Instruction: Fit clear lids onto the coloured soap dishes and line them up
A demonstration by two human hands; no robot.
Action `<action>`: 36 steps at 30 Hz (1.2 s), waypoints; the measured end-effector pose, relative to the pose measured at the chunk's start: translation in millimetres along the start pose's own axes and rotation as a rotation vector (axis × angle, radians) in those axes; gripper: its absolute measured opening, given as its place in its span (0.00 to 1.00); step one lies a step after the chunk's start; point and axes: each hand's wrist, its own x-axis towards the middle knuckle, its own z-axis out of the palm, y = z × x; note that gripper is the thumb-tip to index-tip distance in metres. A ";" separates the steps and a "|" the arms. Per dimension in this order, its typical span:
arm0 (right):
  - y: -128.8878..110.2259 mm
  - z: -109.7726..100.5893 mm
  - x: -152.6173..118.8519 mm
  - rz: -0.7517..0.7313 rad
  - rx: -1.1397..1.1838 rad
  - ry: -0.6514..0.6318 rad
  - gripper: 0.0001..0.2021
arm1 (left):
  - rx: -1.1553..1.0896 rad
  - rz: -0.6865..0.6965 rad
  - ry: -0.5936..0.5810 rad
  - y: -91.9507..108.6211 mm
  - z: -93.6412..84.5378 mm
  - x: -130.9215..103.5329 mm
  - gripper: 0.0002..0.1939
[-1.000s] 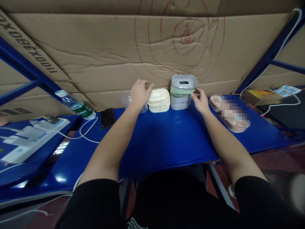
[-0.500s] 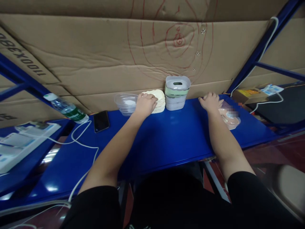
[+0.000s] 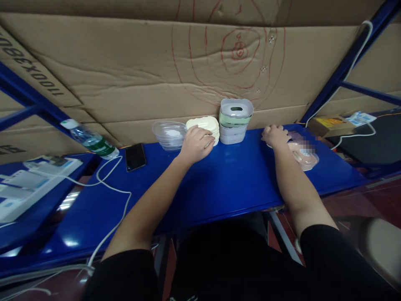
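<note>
My left hand (image 3: 196, 145) is at the front left of a stack of cream-coloured shallow plastic trays (image 3: 205, 122). Its fingers are bent towards the thumb, and whatever may be between them is hidden. Left of it stands a stack of clear plastic containers (image 3: 169, 136). To the right of the cream stack rise grey and green plastic boxes (image 3: 236, 121), one inside another, with an oval hole in the top one. My right hand (image 3: 275, 136) is closed low over the table, a pale edge showing under it. Beside it lie pinkish plastic pieces in clear packaging (image 3: 303, 156).
The blue table (image 3: 225, 179) backs onto a cardboard wall (image 3: 131, 71). On the left are a phone (image 3: 135, 157), a water bottle (image 3: 90, 140) and a white cable (image 3: 127, 200). A small cardboard box (image 3: 332, 125) sits at the far right beside a blue metal frame.
My left hand has drawn back from the top of the cream stack towards me and slightly right, uncovering more of it. My right hand has curled its fingers in, staying almost in place.
</note>
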 end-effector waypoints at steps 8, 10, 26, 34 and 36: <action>-7.9 -28.4 -14.7 -0.250 -0.137 -0.221 0.50 | -0.136 0.080 -0.134 28.2 -16.6 -15.3 0.15; -16.8 -33.8 -28.1 -0.312 -0.177 -0.270 0.50 | -0.170 0.075 -0.207 31.9 -18.9 -20.4 0.17; -94.2 -5.1 -137.8 -1.323 0.405 -0.345 0.52 | -0.530 -0.324 -0.373 34.9 18.5 -69.8 0.72; -77.5 -7.9 -104.1 -1.177 0.498 -0.440 0.62 | -0.443 -0.350 -0.322 26.1 17.2 -80.2 0.61; -76.1 -10.5 -101.4 -1.152 0.536 -0.443 0.61 | -0.444 -0.354 -0.316 26.9 15.9 -79.8 0.60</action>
